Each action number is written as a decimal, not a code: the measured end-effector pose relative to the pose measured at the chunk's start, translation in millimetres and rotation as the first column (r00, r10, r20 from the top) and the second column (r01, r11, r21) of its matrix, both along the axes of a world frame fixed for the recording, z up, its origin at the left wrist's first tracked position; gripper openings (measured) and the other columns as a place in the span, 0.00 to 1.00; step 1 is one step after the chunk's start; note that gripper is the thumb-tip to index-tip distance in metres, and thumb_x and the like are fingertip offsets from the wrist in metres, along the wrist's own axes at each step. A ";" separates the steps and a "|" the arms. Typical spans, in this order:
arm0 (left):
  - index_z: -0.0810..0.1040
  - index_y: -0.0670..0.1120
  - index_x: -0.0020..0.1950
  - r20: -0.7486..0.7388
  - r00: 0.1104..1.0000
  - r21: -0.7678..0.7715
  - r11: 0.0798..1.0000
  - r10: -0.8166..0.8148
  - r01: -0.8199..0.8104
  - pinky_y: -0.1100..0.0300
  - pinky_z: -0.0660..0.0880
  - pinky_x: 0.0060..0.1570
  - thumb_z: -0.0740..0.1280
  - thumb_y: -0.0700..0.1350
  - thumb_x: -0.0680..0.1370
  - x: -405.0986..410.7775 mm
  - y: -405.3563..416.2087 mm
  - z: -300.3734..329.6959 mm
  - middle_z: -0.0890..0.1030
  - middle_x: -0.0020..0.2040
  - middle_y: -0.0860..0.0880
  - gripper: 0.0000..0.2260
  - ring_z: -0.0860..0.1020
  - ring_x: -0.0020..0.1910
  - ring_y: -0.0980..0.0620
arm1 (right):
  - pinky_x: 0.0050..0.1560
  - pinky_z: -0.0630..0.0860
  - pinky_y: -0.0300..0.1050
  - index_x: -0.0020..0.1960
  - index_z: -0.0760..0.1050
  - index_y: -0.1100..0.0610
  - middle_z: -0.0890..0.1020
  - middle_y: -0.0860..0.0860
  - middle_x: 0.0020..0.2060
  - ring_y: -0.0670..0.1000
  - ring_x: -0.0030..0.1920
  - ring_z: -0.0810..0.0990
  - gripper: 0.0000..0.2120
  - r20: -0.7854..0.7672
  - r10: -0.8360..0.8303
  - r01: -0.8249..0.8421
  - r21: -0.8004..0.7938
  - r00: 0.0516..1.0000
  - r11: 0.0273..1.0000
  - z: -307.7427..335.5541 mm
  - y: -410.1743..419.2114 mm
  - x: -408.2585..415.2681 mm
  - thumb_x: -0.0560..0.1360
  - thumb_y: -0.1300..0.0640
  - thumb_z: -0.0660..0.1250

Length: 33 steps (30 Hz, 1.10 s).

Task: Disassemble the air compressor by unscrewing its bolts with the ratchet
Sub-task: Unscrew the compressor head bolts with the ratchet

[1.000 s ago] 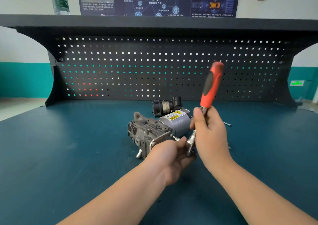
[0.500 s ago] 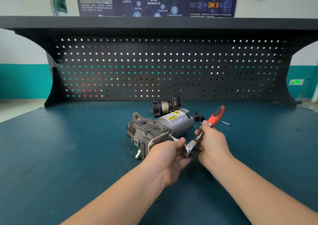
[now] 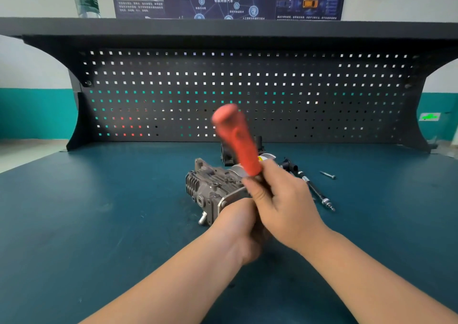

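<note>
We find the air compressor [image 3: 213, 187] lying on its side near the middle of the teal tabletop [image 3: 99, 212]: a grey cast, finned head at its 9 o'clock end and a silver cylindrical body with a yellow label toward 2 o'clock. The right hand [image 3: 282, 204] has its grip clenched round the ratchet [image 3: 235, 138], whose red handle is blurred and tilts toward 11 o'clock. The left hand [image 3: 238, 227] has its fingers curled at the compressor's near flange; what it grasps is hidden. A long bolt [image 3: 317, 192] and a short bolt [image 3: 327, 174] lie at 3 o'clock of the compressor.
</note>
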<state>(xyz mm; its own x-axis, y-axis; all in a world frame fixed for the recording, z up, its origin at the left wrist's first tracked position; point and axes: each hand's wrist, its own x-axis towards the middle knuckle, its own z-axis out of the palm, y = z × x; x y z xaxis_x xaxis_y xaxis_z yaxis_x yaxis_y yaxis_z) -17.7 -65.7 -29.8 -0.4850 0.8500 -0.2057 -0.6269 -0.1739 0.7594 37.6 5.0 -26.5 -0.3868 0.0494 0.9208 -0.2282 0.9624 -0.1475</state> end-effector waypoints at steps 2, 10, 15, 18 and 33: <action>0.80 0.39 0.46 0.011 1.000 -0.053 0.999 0.003 -0.003 0.60 0.79 0.31 0.60 0.35 0.78 0.6 3.5 1.0 0.81 0.35 0.45 0.09 0.80 0.31 0.51 | 0.34 0.68 0.42 0.39 0.67 0.48 0.72 0.45 0.28 0.47 0.31 0.72 0.08 -0.013 0.013 -0.016 -0.307 1.000 0.952 -0.9 5.2 -0.8 0.77 0.49 0.61; 0.76 0.37 0.48 0.005 0.999 -0.120 0.992 0.040 -0.040 0.56 0.78 0.35 0.63 0.37 0.78 -0.6 8.5 -0.5 0.81 0.41 0.41 0.04 0.79 0.38 0.47 | 0.25 0.66 0.36 0.38 0.70 0.55 0.73 0.49 0.29 0.44 0.21 0.68 0.13 -0.168 -0.095 -0.171 -0.985 0.981 -0.026 -10.8 40.5 -18.2 0.80 0.53 0.60; 0.77 0.37 0.48 -0.012 0.996 -0.157 0.984 0.085 -0.086 0.56 0.78 0.32 0.65 0.36 0.77 -1.2 9.8 -4.1 0.81 0.41 0.40 0.03 0.80 0.37 0.47 | 0.19 0.64 0.31 0.39 0.68 0.56 0.71 0.51 0.31 0.47 0.27 0.66 0.12 -0.209 -0.072 -0.222 -0.927 0.975 -0.301 -19.2 42.3 -23.2 0.81 0.55 0.59; 0.77 0.38 0.44 -0.024 0.996 -0.156 0.984 0.085 -0.087 0.57 0.78 0.32 0.65 0.37 0.77 -1.3 9.4 -4.5 0.81 0.39 0.41 0.03 0.80 0.35 0.48 | 0.24 0.63 0.37 0.39 0.69 0.55 0.72 0.49 0.29 0.46 0.25 0.67 0.13 -0.193 -0.067 -0.202 -0.967 0.979 -0.157 -16.1 40.6 -22.4 0.81 0.53 0.59; 0.74 0.48 0.41 0.013 1.000 0.011 1.000 0.028 -0.028 0.65 0.78 0.36 0.54 0.43 0.82 -0.8 -1.0 -2.1 0.81 0.29 0.54 0.13 0.80 0.31 0.58 | 0.30 0.70 0.45 0.44 0.77 0.62 0.77 0.50 0.31 0.50 0.33 0.71 0.12 -0.023 -0.011 0.014 0.156 1.000 0.988 -1.5 -0.3 -2.9 0.76 0.54 0.60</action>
<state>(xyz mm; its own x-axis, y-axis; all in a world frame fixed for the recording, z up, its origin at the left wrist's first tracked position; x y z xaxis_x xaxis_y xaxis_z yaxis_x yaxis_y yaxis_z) -18.5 -66.6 -31.9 -0.5060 0.8383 -0.2031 -0.6316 -0.1997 0.7491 34.7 4.7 -28.0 -0.3662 -0.0909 0.9261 -0.2174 0.9760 0.0098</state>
